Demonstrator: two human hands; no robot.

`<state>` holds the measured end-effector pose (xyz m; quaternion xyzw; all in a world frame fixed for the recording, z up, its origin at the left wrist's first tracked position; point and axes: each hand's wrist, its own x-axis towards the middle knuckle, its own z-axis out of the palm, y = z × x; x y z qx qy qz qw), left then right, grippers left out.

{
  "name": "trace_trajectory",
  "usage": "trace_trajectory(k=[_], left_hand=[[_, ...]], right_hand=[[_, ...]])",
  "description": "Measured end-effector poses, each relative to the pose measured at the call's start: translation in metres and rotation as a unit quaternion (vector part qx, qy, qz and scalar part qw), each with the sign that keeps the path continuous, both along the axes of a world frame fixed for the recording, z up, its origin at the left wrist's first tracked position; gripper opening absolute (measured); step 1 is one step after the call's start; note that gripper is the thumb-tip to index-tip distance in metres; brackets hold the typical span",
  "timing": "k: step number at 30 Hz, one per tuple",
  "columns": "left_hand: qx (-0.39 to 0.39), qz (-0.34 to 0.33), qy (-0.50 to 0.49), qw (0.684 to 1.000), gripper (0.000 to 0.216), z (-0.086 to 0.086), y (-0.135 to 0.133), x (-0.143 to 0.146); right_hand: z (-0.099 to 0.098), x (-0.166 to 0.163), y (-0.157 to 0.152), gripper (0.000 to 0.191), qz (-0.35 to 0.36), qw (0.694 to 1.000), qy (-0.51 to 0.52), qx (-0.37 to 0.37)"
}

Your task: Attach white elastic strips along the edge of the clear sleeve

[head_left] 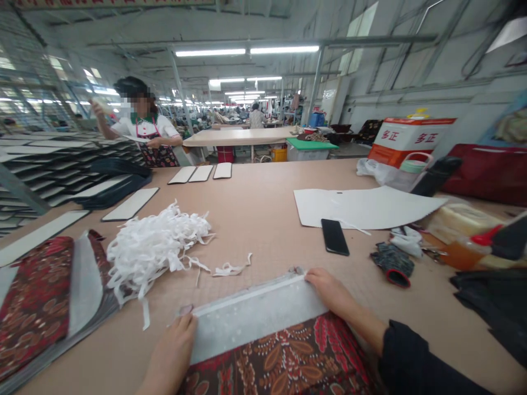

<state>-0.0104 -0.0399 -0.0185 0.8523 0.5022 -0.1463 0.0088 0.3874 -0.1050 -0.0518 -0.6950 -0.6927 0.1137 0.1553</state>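
Observation:
In front of me lies a patterned fabric piece (284,356), dark brown with red and orange leaf shapes. Its far edge shows a pale grey backing band (255,312) with a white strip along the top. My left hand (177,343) is closed on the left end of that band. At the far right corner my right hand (329,293) pinches the edge between thumb and fingers. Just beyond the band are some loose white strips (230,269), and a tangled heap of white strips (158,244) sits farther left. More patterned fabric (39,296) is stacked at the left edge.
White panels (129,204) lie along the table's left and far side. To the right are a black phone (335,237), a large white sheet (362,207), a dark sleeve-like cloth (393,263) and a white-and-orange box (411,140). A co-worker (146,126) stands beyond the far left.

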Motion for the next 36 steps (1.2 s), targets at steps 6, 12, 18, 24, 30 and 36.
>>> trace_trajectory(k=[6, 12, 18, 24, 30, 36], left_hand=[[0.008, -0.083, -0.059, 0.995, 0.032, 0.023, 0.011, 0.08], [-0.038, -0.162, -0.22, 0.961, 0.02, 0.009, 0.012, 0.19], [-0.028, -0.096, -0.332, 0.938, 0.02, -0.012, 0.013, 0.238], [-0.074, -0.034, -0.328, 0.941, 0.013, -0.022, 0.019, 0.252], [-0.01, -0.098, -0.289, 0.952, 0.021, -0.026, 0.009, 0.258], [0.099, -0.194, -0.219, 0.951, 0.027, -0.033, 0.002, 0.256]], right_hand=[[0.007, -0.009, 0.017, 0.013, -0.07, 0.996, -0.009, -0.049], [0.009, -0.01, 0.014, 0.009, -0.064, 0.997, -0.004, -0.051], [0.011, -0.004, 0.011, 0.003, -0.049, 0.972, 0.231, 0.004], [-0.018, 0.01, 0.038, 0.031, -0.072, 0.946, 0.317, 0.02], [-0.027, 0.005, 0.037, 0.02, -0.105, 0.966, 0.226, 0.064], [-0.014, -0.001, 0.03, 0.011, -0.071, 0.993, 0.048, 0.082]])
